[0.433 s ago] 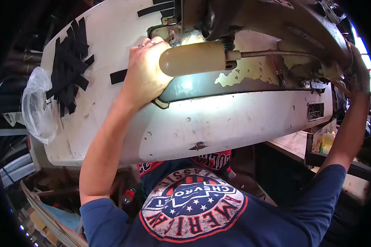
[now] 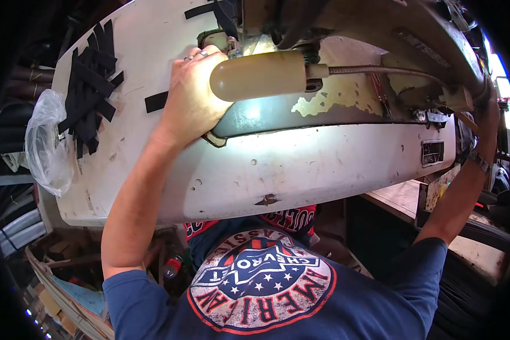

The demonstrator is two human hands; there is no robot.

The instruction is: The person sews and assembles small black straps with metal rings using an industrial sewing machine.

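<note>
On the sewing machine's bed (image 2: 266, 116) my left hand (image 2: 195, 93) has its fingers curled at the needle area (image 2: 231, 46), partly behind a cream cylindrical lamp (image 2: 255, 78); whatever they grip is hidden. Black strips (image 2: 221, 14) lie just beyond the fingers. My right hand (image 2: 486, 110) is raised at the far right end of the machine's arm (image 2: 413, 39), in shadow, its fingers too dark to make out.
The white tabletop (image 2: 317, 170) carries a pile of black strips (image 2: 90, 85) at left, beside a clear plastic bag (image 2: 48, 144). Dark rolls (image 2: 28, 76) are stored beyond its left edge. A wooden bench (image 2: 394, 198) stands at right; cluttered crates (image 2: 62, 266) are at lower left.
My right forearm and elbow have moved left and down. The whole view has shifted slightly; my left hand stays at the needle area, and the black strip beyond it looks shifted.
</note>
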